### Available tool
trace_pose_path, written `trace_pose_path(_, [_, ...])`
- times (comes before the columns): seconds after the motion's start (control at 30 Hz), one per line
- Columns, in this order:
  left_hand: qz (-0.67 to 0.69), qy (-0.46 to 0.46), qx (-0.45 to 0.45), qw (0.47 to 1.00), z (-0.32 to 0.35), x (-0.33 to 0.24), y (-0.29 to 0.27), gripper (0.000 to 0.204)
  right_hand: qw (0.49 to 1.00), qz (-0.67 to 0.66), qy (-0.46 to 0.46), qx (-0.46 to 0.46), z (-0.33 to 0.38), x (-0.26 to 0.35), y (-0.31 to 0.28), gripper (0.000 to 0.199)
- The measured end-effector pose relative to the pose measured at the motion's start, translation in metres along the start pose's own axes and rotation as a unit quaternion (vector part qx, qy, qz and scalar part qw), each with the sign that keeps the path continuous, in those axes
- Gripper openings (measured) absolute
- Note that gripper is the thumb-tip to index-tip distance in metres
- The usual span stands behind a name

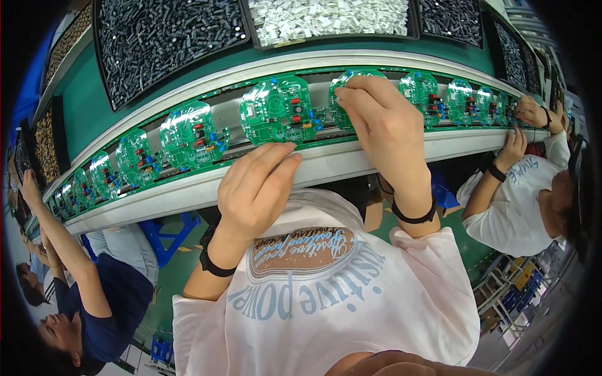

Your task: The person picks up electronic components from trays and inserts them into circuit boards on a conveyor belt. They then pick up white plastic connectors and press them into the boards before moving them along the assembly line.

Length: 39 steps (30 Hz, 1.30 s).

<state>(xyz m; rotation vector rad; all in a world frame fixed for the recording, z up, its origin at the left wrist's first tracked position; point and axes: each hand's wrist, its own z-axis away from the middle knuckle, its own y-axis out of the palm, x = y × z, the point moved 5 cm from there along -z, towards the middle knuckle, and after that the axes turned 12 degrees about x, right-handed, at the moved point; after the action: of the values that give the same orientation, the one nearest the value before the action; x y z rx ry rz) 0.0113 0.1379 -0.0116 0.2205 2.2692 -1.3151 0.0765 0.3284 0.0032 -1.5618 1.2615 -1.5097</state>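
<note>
Two hands are on the line as I watch. My right hand (382, 122) curls, fingertips pinched, over a round green circuit board studded with small components (345, 94), which sits in the grey conveyor rail (351, 160); what it pinches, I cannot tell. My left hand (254, 188) rests half-closed and empty on the rail's front edge, below the neighbouring green board (276, 109). I judge the board light, stiff and fragile: take it by the bare rim.

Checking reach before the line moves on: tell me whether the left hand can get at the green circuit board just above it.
Probably yes. The left hand rests on the pale front rail, its fingertips right below the green circuit board. Nothing lies between them, and the right hand is busy at the next board over.
</note>
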Motion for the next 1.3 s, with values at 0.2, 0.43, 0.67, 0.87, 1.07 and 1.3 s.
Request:
trace_pose_path(0.2, [0.018, 0.005, 0.014, 1.000, 0.000, -0.001, -0.003, 0.032, 0.999, -0.048, -0.003, 0.020, 0.002, -0.002, -0.020, 0.027])
trace_pose_path(0.43, [0.034, 0.020, 0.038, 0.998, -0.007, -0.012, -0.032, 0.030, 0.997, 0.070, 0.002, 0.024, -0.017, -0.091, -0.103, 0.025])
trace_pose_path(0.67, [-0.025, 0.076, 0.099, 0.992, -0.041, -0.020, -0.068, 0.031, 0.993, 0.031, 0.096, 0.066, -0.060, -0.097, -0.113, 0.016])
trace_pose_path(0.87, [-0.067, 0.129, 0.143, 0.979, -0.074, -0.024, -0.073, 0.032, 0.995, 0.006, 0.063, 0.082, -0.066, -0.116, -0.101, 0.013])
trace_pose_path(1.07, [-0.062, 0.192, 0.167, 0.965, -0.123, -0.032, -0.057, 0.026, 0.995, 0.048, 0.029, 0.081, -0.066, -0.124, -0.096, 0.012])
trace_pose_path(1.3, [-0.158, 0.227, 0.170, 0.946, -0.213, -0.019, -0.006, 0.022, 0.993, -0.065, 0.091, -0.033, -0.056, -0.129, -0.125, 0.012])
